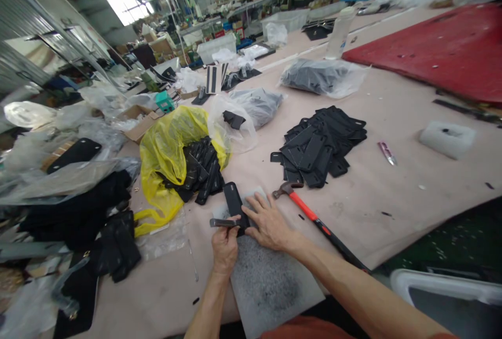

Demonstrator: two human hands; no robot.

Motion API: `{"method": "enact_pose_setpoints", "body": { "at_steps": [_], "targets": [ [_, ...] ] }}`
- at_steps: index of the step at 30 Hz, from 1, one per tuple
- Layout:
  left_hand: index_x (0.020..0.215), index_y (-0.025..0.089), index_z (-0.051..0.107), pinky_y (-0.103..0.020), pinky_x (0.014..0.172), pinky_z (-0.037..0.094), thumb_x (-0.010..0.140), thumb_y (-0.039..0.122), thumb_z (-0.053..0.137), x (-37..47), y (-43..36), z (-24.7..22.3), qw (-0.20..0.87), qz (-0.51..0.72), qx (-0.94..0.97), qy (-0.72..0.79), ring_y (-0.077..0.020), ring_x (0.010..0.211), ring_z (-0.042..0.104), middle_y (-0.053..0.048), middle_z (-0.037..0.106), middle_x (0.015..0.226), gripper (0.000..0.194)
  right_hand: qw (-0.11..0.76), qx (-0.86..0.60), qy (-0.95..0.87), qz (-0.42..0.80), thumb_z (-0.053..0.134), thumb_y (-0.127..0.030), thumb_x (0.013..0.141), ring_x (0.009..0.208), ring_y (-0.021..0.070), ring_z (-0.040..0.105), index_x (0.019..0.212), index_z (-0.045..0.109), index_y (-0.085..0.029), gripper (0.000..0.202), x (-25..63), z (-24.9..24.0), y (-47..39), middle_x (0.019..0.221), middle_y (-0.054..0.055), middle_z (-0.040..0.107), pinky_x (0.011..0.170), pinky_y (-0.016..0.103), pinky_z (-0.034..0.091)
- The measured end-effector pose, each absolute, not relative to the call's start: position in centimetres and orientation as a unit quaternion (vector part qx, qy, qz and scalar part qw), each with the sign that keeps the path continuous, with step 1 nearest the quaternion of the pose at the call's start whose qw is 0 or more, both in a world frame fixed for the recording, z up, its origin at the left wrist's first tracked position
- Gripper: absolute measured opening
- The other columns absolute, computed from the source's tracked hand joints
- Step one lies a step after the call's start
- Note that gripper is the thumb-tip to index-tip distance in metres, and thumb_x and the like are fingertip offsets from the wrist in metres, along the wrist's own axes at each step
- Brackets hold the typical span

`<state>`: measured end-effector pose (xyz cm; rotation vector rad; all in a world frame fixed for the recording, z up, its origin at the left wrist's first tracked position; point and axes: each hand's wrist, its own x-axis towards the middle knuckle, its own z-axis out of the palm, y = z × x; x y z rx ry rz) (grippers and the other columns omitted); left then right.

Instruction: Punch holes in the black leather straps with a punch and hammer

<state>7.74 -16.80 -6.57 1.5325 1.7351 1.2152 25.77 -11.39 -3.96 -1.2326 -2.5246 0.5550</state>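
My left hand (225, 247) is closed around a short metal punch (224, 222), which lies tilted nearly flat across the lower end of a black slotted piece (234, 200). My right hand (270, 223) rests flat with fingers spread, its thumb and fingertips at the right edge of that piece. Underneath both lies a pale, black-speckled board (266, 276). Just right of my right hand is a claw hammer (306, 207) with a red and black handle. The punch's working tip is too small to make out.
A heap of black pieces (319, 145) lies behind the hammer. At the left, a yellow plastic bag (162, 145) holds more. Farther off are a wrapped bundle (319, 77), a clear bottle (340, 33), a red sheet (435, 48) and a white roll (447, 139).
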Motion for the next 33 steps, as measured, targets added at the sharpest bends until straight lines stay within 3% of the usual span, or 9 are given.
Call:
{"method": "enact_pose_setpoints", "body": {
  "at_steps": [9, 20, 25, 29, 33],
  "targets": [
    [0.102, 0.018, 0.072, -0.038, 0.091, 0.057, 0.087, 0.023, 0.055, 7.9, -16.7, -6.7, 0.227, 0.426, 0.594, 0.643, -0.0217, 0.099, 0.071, -0.006, 0.076, 0.103, 0.023, 0.156, -0.427, -0.866, 0.209, 0.063, -0.047, 0.084, 0.142, 0.0375, 0.021, 0.143, 0.045, -0.023, 0.065, 26.0, -4.1, -11.2, 0.153, 0.012, 0.035, 0.113, 0.061, 0.011],
    [0.097, 0.017, 0.070, -0.034, 0.084, 0.060, 0.087, 0.016, 0.052, 8.3, -16.4, -7.4, 0.104, 0.392, 0.667, 0.625, -0.0210, 0.092, 0.073, -0.007, 0.077, 0.097, 0.021, 0.163, -0.421, -0.865, 0.219, 0.064, -0.043, 0.084, 0.142, 0.0377, 0.021, 0.141, 0.046, -0.023, 0.063, 25.9, -4.2, -11.2, 0.153, 0.012, 0.036, 0.113, 0.062, 0.013],
    [0.100, 0.017, 0.069, -0.034, 0.080, 0.061, 0.088, 0.015, 0.050, 8.5, -16.3, -7.7, 0.052, 0.366, 0.696, 0.616, -0.0212, 0.089, 0.074, -0.007, 0.077, 0.096, 0.022, 0.192, -0.456, -0.846, 0.198, 0.059, -0.036, 0.087, 0.137, 0.0325, 0.032, 0.135, 0.049, -0.020, 0.051, 28.9, -3.4, -11.4, 0.147, 0.013, 0.042, 0.111, 0.054, 0.025],
    [0.102, 0.017, 0.067, -0.032, 0.078, 0.060, 0.088, 0.015, 0.051, 8.5, -16.3, -7.8, 0.047, 0.350, 0.710, 0.609, -0.0210, 0.088, 0.073, -0.007, 0.076, 0.096, 0.021, 0.190, -0.594, -0.772, 0.122, 0.055, -0.027, 0.088, 0.115, 0.0312, 0.050, 0.125, 0.053, -0.015, 0.039, 34.6, -4.0, -12.3, 0.128, 0.017, 0.054, 0.093, 0.044, 0.042],
    [0.098, 0.018, 0.067, -0.030, 0.074, 0.060, 0.087, 0.015, 0.052, 8.6, -16.4, -7.7, 0.057, 0.339, 0.704, 0.622, -0.0210, 0.083, 0.073, -0.007, 0.076, 0.092, 0.018, 0.099, -0.660, -0.730, 0.145, 0.054, -0.025, 0.086, 0.086, 0.0252, 0.056, 0.096, 0.057, -0.016, 0.014, 38.8, -5.3, -13.6, 0.093, 0.012, 0.060, 0.073, 0.035, 0.043]
  ]
}}
